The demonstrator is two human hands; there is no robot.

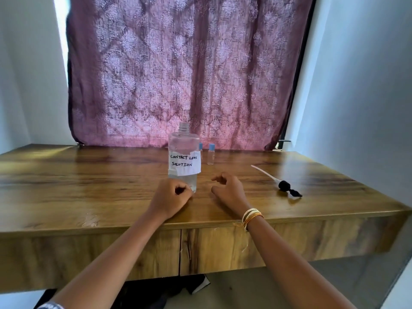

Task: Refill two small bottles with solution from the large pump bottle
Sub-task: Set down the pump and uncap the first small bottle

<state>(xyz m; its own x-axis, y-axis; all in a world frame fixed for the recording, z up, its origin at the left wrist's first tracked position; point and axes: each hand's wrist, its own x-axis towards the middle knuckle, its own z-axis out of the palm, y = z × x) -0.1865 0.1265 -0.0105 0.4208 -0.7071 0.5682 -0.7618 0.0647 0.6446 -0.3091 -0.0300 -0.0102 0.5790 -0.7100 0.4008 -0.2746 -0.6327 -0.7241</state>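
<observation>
Head view shows the large bottle (183, 157) standing uncapped, pump (281, 183) laid right of it, two capped small bottles (211, 154) just behind, left hand (171, 196) curled empty at its base, right hand (229, 190) half-open beside, likely ready for pouring.

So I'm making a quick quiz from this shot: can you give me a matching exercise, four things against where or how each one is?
Things:
1. large bottle
2. pump head
3. small bottle
4. left hand

States:
A. lying on its side on the table's right part
B. upright with a blue cap on
C. loosely curled by the big bottle's base
D. upright, neck uncapped

Pairs: 1-D, 2-A, 3-B, 4-C
</observation>
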